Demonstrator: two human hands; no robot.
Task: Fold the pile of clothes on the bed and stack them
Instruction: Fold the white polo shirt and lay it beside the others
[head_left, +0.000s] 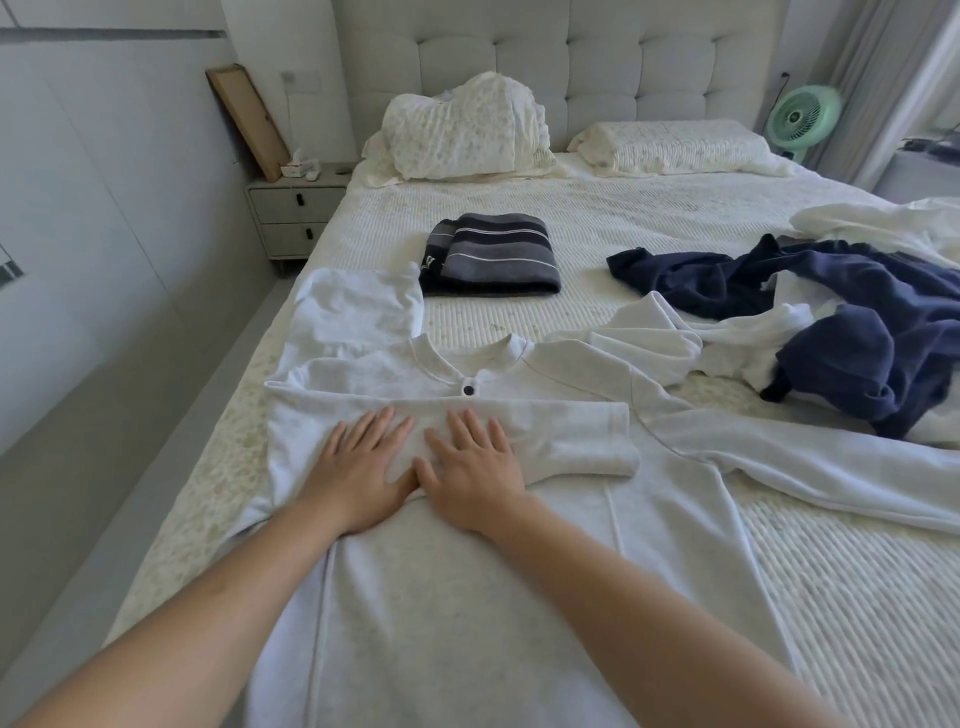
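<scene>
A pale grey long-sleeved garment with a dark button at its neck lies flat on the bed in front of me. Its left sleeve is folded across the chest. My left hand and my right hand press flat on that sleeve, side by side, fingers straight. The other sleeve stretches off to the right. A folded dark striped garment sits farther up the bed. A folded white piece lies to its left. A loose heap of navy and white clothes lies at the right.
Two pillows lean against the tufted headboard. A nightstand with small items stands left of the bed, with a board leaning on the wall above it. A green fan stands at the far right. The bed's left edge drops to the floor.
</scene>
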